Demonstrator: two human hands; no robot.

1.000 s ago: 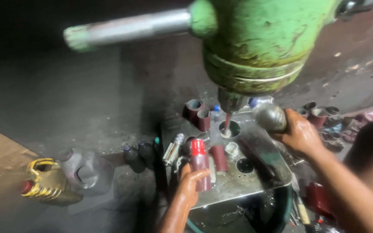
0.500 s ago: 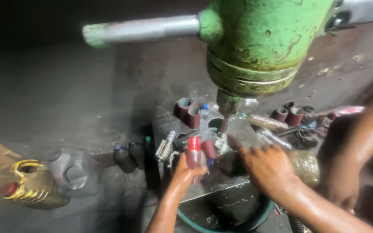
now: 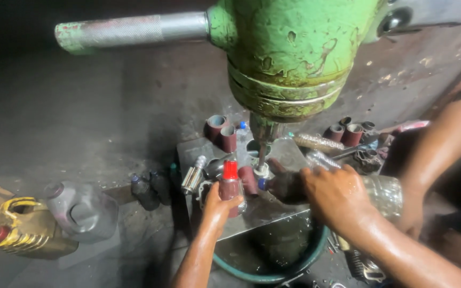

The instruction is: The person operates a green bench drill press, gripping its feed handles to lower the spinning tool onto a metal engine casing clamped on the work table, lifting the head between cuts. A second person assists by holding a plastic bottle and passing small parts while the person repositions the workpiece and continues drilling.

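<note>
The right hand (image 3: 337,194) is covering whatever lies beneath it, so its grip is staying unclear. The left hand (image 3: 219,205) is hiding the red-capped bottle's (image 3: 230,184) lower half. The green machine head (image 3: 294,53) is running off the top edge.

Landmark: flat steel drill-press table (image 3: 198,152). Above it, green cast drill head (image 3: 294,58). On its far left corner, two maroon sleeves (image 3: 221,132). Left of it, grey plastic jug (image 3: 84,210). Below its near edge, green-rimmed round tub (image 3: 273,256).
</note>
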